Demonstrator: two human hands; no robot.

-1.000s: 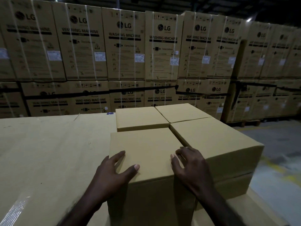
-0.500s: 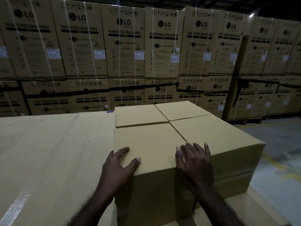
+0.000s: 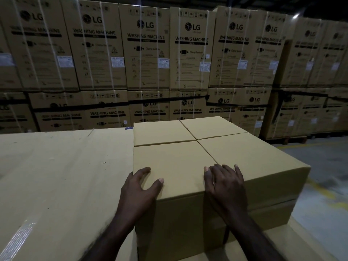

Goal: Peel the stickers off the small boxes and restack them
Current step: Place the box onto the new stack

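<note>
Several plain brown small boxes stand packed two by two in a stack. The near left box [image 3: 175,166] is the one under both my hands. My left hand [image 3: 139,187] lies over its near left corner, fingers spread flat on the top and thumb stretched out. My right hand [image 3: 225,182] presses flat on its near right edge, fingers reaching onto the near right box [image 3: 263,166]. Behind stand the far left box [image 3: 162,131] and the far right box [image 3: 211,126]. No sticker shows on the visible faces.
A large flat carton top [image 3: 56,176] with a strip of clear tape spreads out at the left, level with the stack. A wall of tall washing machine cartons [image 3: 146,49] fills the background. Grey concrete floor [image 3: 323,176] with yellow lines lies at the right.
The near left box has slid forward and closed up against the far left box. My right hand's fingers have straightened and spread onto the neighbouring box top.
</note>
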